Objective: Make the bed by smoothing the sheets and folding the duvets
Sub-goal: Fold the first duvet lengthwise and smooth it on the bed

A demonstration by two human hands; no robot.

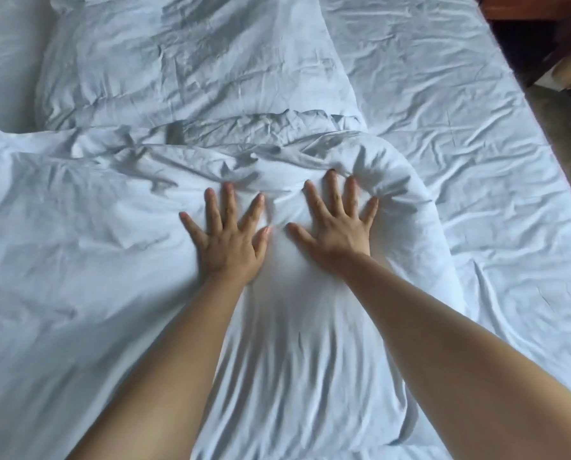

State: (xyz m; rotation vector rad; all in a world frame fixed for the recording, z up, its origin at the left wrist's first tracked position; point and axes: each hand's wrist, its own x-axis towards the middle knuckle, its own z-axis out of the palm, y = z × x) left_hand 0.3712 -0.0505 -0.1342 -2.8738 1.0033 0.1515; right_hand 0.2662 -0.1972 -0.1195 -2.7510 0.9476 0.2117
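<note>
both palms flat, fingers spread: left hand (226,240) and right hand (339,229) press the near duvet (78,277), gripping nothing.

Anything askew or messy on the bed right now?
Yes. The duvet is bunched in ridges just beyond the left hand and right hand pressed flat on it. The bare sheet to the right is creased all over.

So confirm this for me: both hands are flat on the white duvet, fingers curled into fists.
Not fists. The head view shows the left hand and right hand flat on the white duvet with fingers straight and spread.
</note>
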